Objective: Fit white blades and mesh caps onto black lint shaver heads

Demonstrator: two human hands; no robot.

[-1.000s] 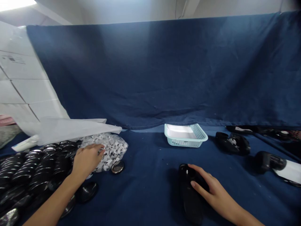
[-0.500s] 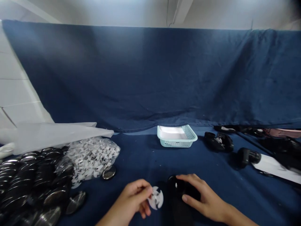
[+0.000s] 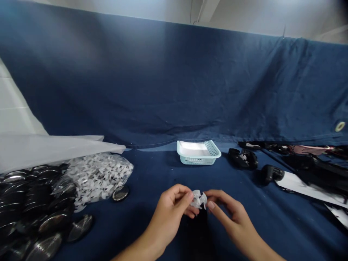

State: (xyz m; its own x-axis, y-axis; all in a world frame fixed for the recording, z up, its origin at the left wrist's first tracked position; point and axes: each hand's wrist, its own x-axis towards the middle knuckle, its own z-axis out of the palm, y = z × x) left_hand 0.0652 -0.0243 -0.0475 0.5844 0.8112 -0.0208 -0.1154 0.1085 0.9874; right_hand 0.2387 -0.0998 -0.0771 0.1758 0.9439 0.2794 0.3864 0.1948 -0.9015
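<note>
Along the near edge of the table (image 3: 152, 174), right of its middle, a long black piece (image 3: 198, 237) lies below the two hands, dark against the blue cloth. Just above its far end is a small white plastic disc (image 3: 197, 200) with cutouts; the left hand (image 3: 174, 208) pinches it between thumb and fingers. The right hand (image 3: 231, 214) has its thumb and forefinger bent close at the disc's right side, though I cannot tell whether they grip it or only touch it. Toward the near left corner, glossy black lids (image 3: 32, 203) lie in packed rows, with one loose lid (image 3: 80, 228) at their right. Beyond that, a clear bag (image 3: 100, 175) full of white pieces sits beside the rows, and a round lid (image 3: 120, 193) with a patterned face lies just to its right. Over by the right edge, a black part (image 3: 272, 174) rests at the end of a white strip (image 3: 310, 188). Farther back, near the far edge, stand a pale blue basket (image 3: 199, 160) lined with white and, to its right, an open black case (image 3: 243, 158). Behind everything hangs a dark blue curtain (image 3: 163, 79).
</note>
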